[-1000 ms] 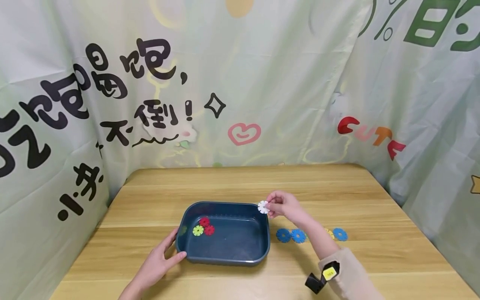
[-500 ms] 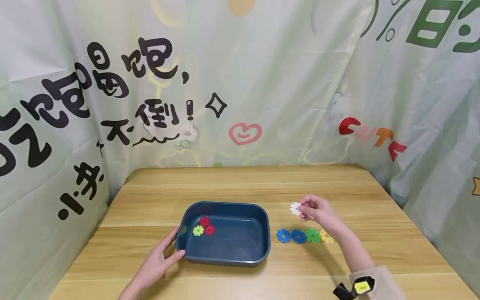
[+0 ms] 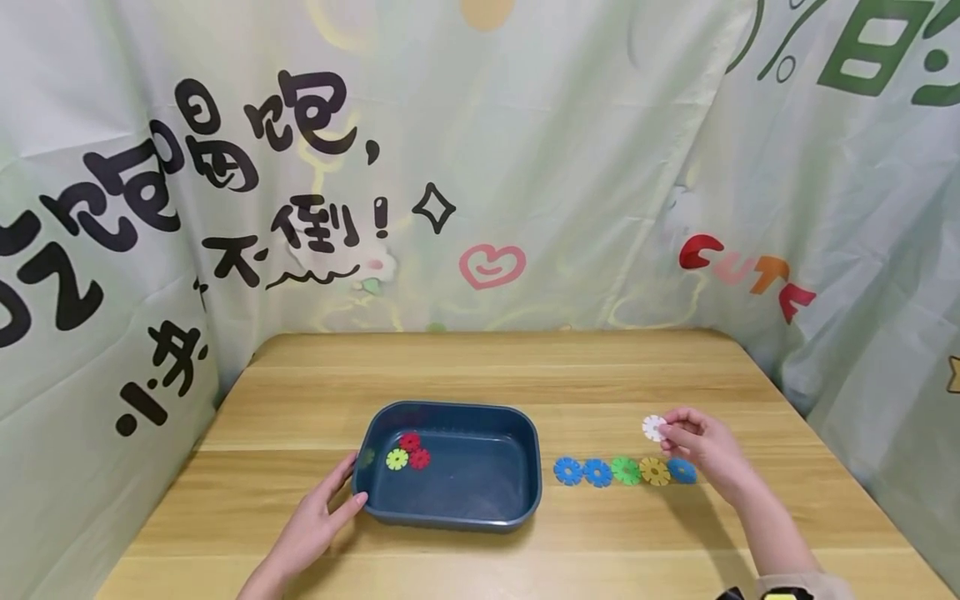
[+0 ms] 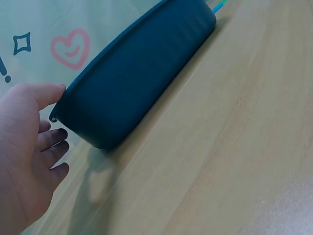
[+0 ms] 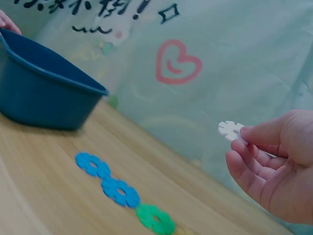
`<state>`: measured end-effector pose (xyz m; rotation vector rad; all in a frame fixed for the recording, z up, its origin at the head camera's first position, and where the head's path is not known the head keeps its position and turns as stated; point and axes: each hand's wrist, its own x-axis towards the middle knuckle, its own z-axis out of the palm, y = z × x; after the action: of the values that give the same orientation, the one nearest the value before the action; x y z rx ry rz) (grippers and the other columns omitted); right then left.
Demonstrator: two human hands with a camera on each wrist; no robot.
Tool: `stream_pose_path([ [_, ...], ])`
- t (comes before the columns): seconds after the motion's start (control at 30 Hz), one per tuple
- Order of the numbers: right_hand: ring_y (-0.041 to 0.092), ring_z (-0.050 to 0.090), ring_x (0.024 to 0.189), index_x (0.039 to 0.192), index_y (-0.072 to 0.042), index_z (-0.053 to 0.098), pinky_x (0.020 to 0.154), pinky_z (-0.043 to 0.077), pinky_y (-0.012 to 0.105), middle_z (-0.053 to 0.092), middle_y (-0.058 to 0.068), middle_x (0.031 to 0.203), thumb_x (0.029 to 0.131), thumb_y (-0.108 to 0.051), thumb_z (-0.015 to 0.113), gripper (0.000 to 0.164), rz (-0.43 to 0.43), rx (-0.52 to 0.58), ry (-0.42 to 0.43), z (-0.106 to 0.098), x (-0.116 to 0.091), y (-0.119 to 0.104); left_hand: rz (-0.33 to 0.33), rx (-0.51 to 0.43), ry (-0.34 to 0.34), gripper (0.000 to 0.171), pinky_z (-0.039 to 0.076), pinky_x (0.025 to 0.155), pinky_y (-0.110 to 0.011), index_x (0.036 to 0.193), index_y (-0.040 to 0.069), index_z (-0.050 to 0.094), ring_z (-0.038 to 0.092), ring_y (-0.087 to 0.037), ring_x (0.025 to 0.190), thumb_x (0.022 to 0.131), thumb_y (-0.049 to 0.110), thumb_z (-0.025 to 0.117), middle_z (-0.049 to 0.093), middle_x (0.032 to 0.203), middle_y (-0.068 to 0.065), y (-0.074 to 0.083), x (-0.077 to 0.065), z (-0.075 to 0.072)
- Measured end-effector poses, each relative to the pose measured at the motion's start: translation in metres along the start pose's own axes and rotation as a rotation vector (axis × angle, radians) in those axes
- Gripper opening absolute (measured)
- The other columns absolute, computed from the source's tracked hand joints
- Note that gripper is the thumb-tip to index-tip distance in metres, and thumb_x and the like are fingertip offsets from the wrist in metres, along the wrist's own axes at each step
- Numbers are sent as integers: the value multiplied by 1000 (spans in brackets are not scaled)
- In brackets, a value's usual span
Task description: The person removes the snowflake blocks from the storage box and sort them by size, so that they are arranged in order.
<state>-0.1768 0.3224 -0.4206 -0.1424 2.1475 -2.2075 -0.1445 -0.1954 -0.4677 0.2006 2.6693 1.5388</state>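
Note:
In the head view, a dark blue plastic basin (image 3: 450,527) stands on the table, with two red and one yellow-green notched snowflake discs (image 3: 397,459) inside toward its left. My left hand (image 3: 315,518) holds the basin's left front corner, thumb at the rim and fingers along the outer left side. My right hand (image 3: 703,443) pinches a white snowflake disc (image 3: 653,428) between thumb and fingers, raised over the right end of a row of discs. That row runs blue disc (image 3: 567,471), second blue disc (image 3: 597,472), green disc (image 3: 626,471), yellow disc (image 3: 655,472), third blue disc (image 3: 682,471).
The wooden table (image 3: 465,362) reaches back to a printed fabric curtain (image 3: 570,167), which also closes in both sides. The row lies just right of the basin, its discs edge to edge. A black strap with a yellow label (image 3: 786,594) shows at the right sleeve.
From above the basin's right back corner, my right hand has moved right with the white disc, past most of the row. My left hand stays at the basin.

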Motion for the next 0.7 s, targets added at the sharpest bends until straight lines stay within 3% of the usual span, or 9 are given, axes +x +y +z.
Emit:
stream_pose_path([
  [0.33, 10, 60, 69, 90, -5, 56, 64, 53, 23, 59, 1, 78, 92, 4, 52, 9, 36, 25, 107, -35, -20, 11, 16, -3, 6, 63, 26, 101, -59, 143, 3, 32, 33, -40, 130, 91, 27, 59, 35, 143, -22, 1, 0, 1],
  [0.53, 7, 59, 69, 87, -9, 59, 62, 52, 21, 60, -2, 77, 92, -2, 55, 9, 140, -28, 216, -56, -27, 22, 22, -4, 10, 63, 28, 100, -59, 143, 3, 33, 34, -40, 129, 91, 27, 60, 35, 142, -22, 0, 0, 1],
  [0.7, 5, 59, 68, 89, -7, 58, 63, 53, 22, 60, -5, 77, 92, -9, 57, 3, 263, -133, 257, -71, -30, 34, 24, -9, 14, 62, 29, 100, -58, 142, 3, 35, 36, -40, 128, 91, 26, 60, 37, 142, -22, -1, 0, 1],
])
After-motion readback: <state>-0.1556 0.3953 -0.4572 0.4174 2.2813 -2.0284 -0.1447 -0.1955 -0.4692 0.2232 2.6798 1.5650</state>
